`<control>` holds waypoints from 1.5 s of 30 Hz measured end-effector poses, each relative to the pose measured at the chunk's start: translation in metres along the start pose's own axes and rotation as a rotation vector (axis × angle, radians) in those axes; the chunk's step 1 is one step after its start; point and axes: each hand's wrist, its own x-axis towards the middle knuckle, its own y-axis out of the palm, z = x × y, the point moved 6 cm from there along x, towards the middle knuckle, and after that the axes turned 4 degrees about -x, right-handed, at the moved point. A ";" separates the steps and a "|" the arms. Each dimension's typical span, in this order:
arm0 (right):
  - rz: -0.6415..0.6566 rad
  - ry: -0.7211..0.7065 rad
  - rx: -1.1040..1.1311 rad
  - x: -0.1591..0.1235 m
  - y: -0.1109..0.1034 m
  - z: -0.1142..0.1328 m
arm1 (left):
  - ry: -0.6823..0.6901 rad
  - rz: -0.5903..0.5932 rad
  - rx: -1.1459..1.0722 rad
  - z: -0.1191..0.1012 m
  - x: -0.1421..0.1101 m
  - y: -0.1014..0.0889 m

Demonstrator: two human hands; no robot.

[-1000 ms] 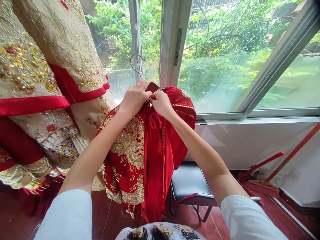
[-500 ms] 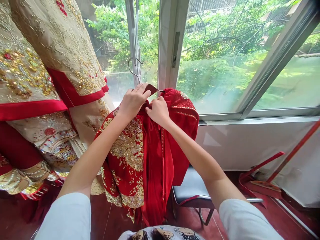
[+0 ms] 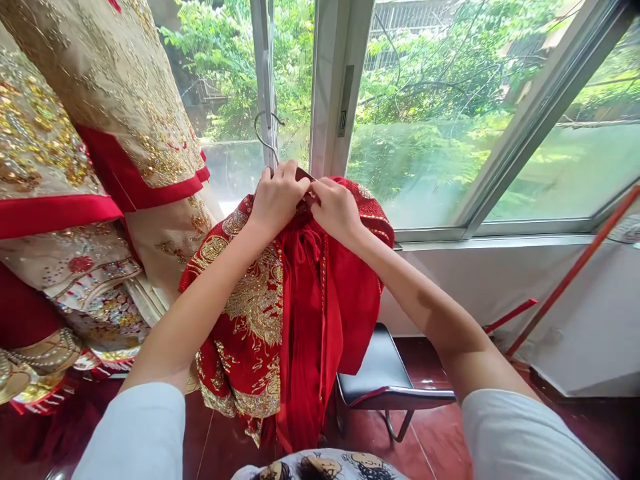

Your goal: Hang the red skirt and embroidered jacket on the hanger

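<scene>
A red garment (image 3: 305, 300) with gold embroidery on its left side hangs from a hanger, whose metal hook (image 3: 265, 133) rises above it. Small red ties show in a bow at its front. My left hand (image 3: 280, 197) is closed around the upper edge near the neck, just below the hook. Beside it, my right hand (image 3: 336, 208) pinches the cloth of the same edge, its fingertips almost touching the left ones. Between the two hands shows a bit of a dark red flap (image 3: 304, 175); my fingers cover most of that area.
Cream embroidered garments (image 3: 160, 133) with red borders hang close by on the left. A black-seated chair (image 3: 377, 367) stands behind the red garment. Sliding windows (image 3: 430, 120) fill the back. A red pole (image 3: 575, 267) leans at the right wall.
My right hand moves down and grips the edge lower, then comes back up beside the left hand. The dark red flap is now mostly covered. The view has shifted slightly right.
</scene>
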 end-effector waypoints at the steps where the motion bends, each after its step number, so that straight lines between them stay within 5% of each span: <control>1: -0.054 -0.009 0.033 0.002 -0.003 -0.007 | 0.005 0.000 -0.007 -0.001 -0.001 0.001; 3: -0.109 -0.001 0.104 0.008 -0.007 -0.026 | 0.019 -0.002 -0.009 -0.002 -0.004 0.001; 7: 0.036 0.082 0.264 0.017 0.001 -0.061 | 0.015 -0.024 -0.007 0.000 -0.004 0.001; 12: 0.001 -0.022 0.140 0.009 -0.002 -0.039 | -0.009 -0.034 -0.011 0.002 0.000 0.004; 19: 0.030 0.053 0.025 0.032 0.017 -0.023 | -0.059 0.012 -0.017 0.000 0.003 0.003; 27: 0.563 0.042 0.121 0.073 0.026 -0.032 | -0.058 0.004 -0.017 -0.002 0.004 0.001; 31: 0.401 -0.035 0.111 0.073 0.024 -0.032 | -0.049 -0.010 0.021 -0.006 0.016 0.005; 36: 0.265 -0.036 0.025 0.066 0.021 -0.031 | -0.050 0.189 0.107 -0.011 0.039 0.016; 39: 0.379 -0.078 0.080 0.068 0.013 -0.033 | -0.086 0.229 0.110 -0.010 0.045 0.019; 45: 0.648 0.035 0.459 0.081 0.013 -0.066 | -0.091 0.112 0.040 -0.002 0.045 0.027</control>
